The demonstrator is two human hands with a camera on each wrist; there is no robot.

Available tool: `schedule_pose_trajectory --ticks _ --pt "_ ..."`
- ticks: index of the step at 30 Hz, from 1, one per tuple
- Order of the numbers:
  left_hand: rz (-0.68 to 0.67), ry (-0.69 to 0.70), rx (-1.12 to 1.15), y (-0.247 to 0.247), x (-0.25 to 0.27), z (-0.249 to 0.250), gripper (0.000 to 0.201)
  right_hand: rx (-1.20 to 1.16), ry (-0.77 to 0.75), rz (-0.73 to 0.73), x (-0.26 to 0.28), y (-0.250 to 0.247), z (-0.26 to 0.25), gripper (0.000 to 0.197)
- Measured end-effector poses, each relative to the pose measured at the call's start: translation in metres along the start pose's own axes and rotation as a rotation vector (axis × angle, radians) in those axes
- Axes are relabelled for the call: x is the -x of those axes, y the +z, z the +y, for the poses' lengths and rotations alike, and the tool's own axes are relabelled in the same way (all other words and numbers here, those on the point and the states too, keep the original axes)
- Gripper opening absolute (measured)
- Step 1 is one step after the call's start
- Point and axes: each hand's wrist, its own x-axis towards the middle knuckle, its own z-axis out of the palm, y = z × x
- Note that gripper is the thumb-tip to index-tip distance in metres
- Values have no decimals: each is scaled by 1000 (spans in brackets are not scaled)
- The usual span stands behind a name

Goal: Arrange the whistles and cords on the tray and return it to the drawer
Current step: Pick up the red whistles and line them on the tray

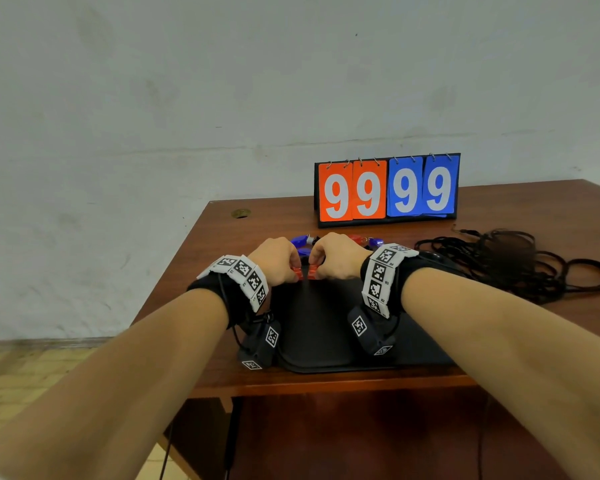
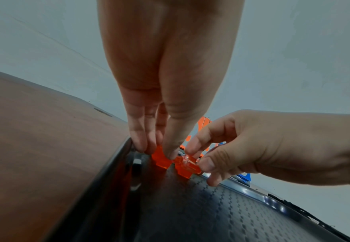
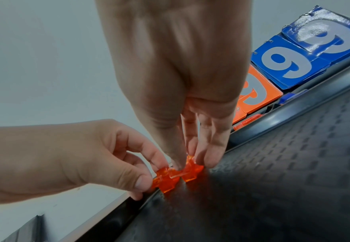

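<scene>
Two clear orange whistles sit side by side at the far edge of the black tray [image 1: 312, 327]. My left hand [image 1: 292, 271] pinches the left orange whistle [image 1: 297, 271], also seen as the left orange whistle [image 2: 159, 158] in the left wrist view. My right hand [image 1: 318, 270] pinches the right orange whistle [image 1: 311, 270], shown up close as the right orange whistle [image 3: 192, 170]. Both whistles touch the tray's dimpled floor [image 3: 294, 163]. A blue whistle [image 1: 300, 240], a red whistle [image 1: 355, 240] and another blue whistle [image 1: 376, 242] lie on the table beyond my hands. A heap of black cords [image 1: 510, 261] lies to the right.
A flip scoreboard [image 1: 387, 188] reading 9999 stands at the back of the brown wooden table [image 1: 243, 244]. The table's left edge runs close beside the tray, with a grey wall behind. The space under the tabletop is dark.
</scene>
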Motion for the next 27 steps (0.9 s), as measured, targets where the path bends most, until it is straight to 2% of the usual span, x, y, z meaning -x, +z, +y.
schedule_pose_trajectory --ticks 13,20,24,27 --pt "10 36 -41 3 -5 -4 29 -28 6 -13 -4 5 -6 21" --pt "18 20 -30 4 -4 -3 27 -18 -4 -8 -2 6 -6 24" --pt "61 -5 20 -2 1 3 29 -38 -15 48 10 -4 -3 32" --pt "90 0 -9 -8 7 12 27 -66 1 74 21 -14 2 32"
